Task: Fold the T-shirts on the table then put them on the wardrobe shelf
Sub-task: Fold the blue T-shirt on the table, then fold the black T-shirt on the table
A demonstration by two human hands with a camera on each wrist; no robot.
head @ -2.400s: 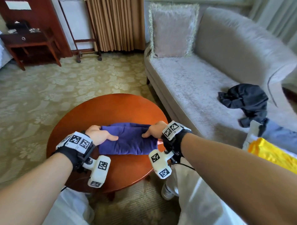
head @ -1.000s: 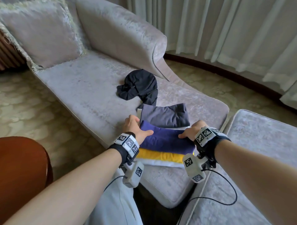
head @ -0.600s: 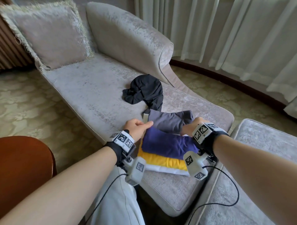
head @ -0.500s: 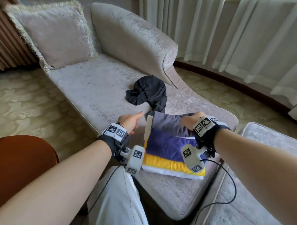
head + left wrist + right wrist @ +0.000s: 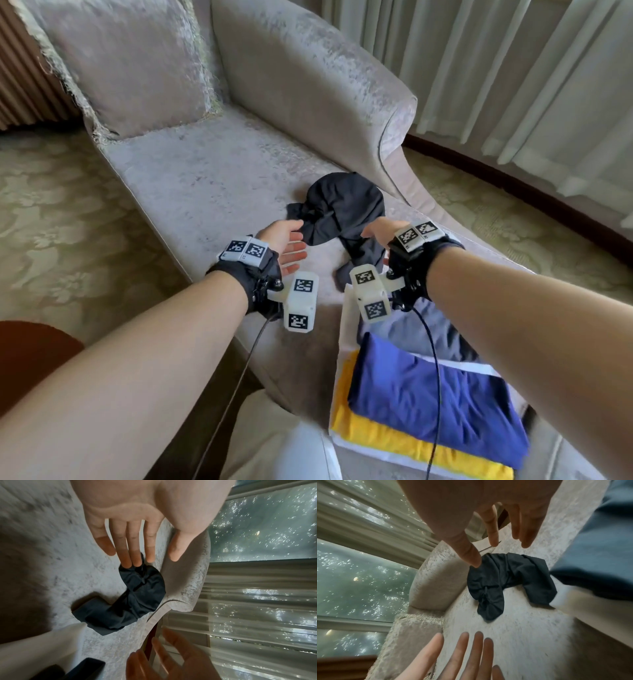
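Crumpled black T-shirt point(image 5: 344, 212), unfolded, lying bunched on the seat of the grey chaise point(image 5: 212, 178), at about 12 o'clock from the wearer, close under the curved armrest at 1 o'clock. The left hand point(image 5: 286, 241) flanks it at 10 o'clock and the right hand point(image 5: 380, 229) at 2 o'clock; both grips are released, fingers spread and extended, holding nothing. In the left wrist view the left fingertips point(image 5: 130, 561) overlap the garment's edge, but whether they touch the cloth cannot be told.

At 5 o'clock, a stack of folded T-shirts point(image 5: 435, 397) rests near the chaise's near edge: purple on top, yellow and white beneath, a grey one behind, partly hidden by the right forearm.

Risks, as judged: the black shirt is knotted upon itself, so a lift from a single fold may raise a tangle and not a clean hem, making the shoulders hard to find. A trailing sleeve could drag across the stack and dislodge its top layer. The stack sits near the edge, and the black wrist cable point(image 5: 432, 370) lies over it; a sweep of the right arm could snag it.

Writing: none legible. Only square black-and-white coded markers appear on the wrist units point(image 5: 301, 301).
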